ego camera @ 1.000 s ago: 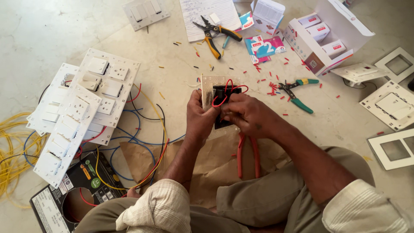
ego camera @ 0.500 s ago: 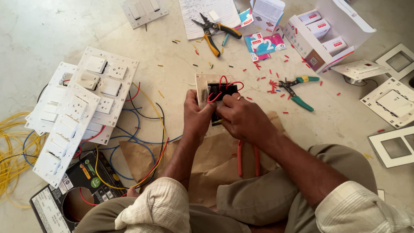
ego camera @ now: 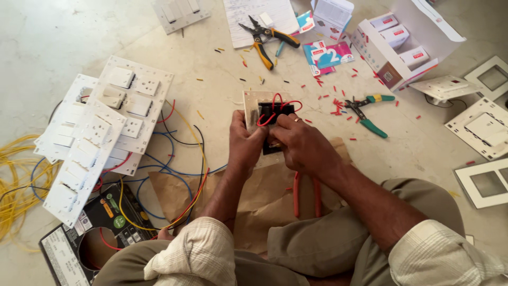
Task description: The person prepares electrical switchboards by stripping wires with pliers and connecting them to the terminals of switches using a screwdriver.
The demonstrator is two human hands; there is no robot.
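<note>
I am holding a cream switch plate (ego camera: 253, 108) with black modules, tilting it back-side up at twelve o'clock from my knees; a red wire (ego camera: 275, 106) is looping across its back.

Taking the open cardboard box (ego camera: 394, 63) as landmark: three small white boxes (ego camera: 398, 36) sit inside it, and one more white box (ego camera: 332, 11) stands just left of it. Three pliers-type tools show: one yellow-and-black pair (ego camera: 264, 38) far left of the box, one green-handled pair (ego camera: 366, 114) below it, one red-handled pair (ego camera: 306, 196) well below it. Two hands (ego camera: 275, 143) work lower left of the box; three empty white frames (ego camera: 489, 182) lie to its right.
</note>
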